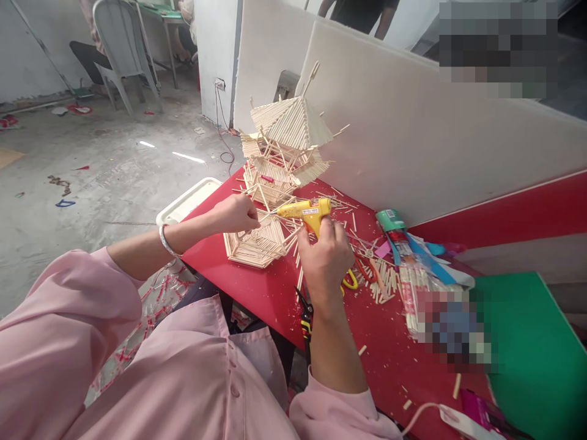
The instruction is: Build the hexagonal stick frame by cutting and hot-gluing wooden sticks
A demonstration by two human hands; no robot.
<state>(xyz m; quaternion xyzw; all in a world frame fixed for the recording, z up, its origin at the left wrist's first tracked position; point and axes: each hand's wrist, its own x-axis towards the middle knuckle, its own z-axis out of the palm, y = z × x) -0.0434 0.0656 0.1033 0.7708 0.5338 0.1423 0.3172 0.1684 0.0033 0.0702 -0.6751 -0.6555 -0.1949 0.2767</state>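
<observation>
My right hand (324, 253) grips a yellow glue gun (305, 211) by its handle, and the nozzle points left toward my other hand. Fingers curled in, my left hand (237, 214) is closed just above a hexagonal panel of thin wooden sticks (259, 245). Whatever lies between its fingertips is too small to make out. Stick uprights rise from this panel close to the nozzle. Behind it stands a tiered pagoda model (293, 125) of the same sticks, with a pointed roof.
Loose sticks (387, 281) lie scattered over the red table (257, 299). Black-handled cutters (306, 318) rest at its near edge. Packed sticks (410, 293), a green-topped can (389, 220) and a green board (527, 342) are at right. A white tray (172, 214) sits left.
</observation>
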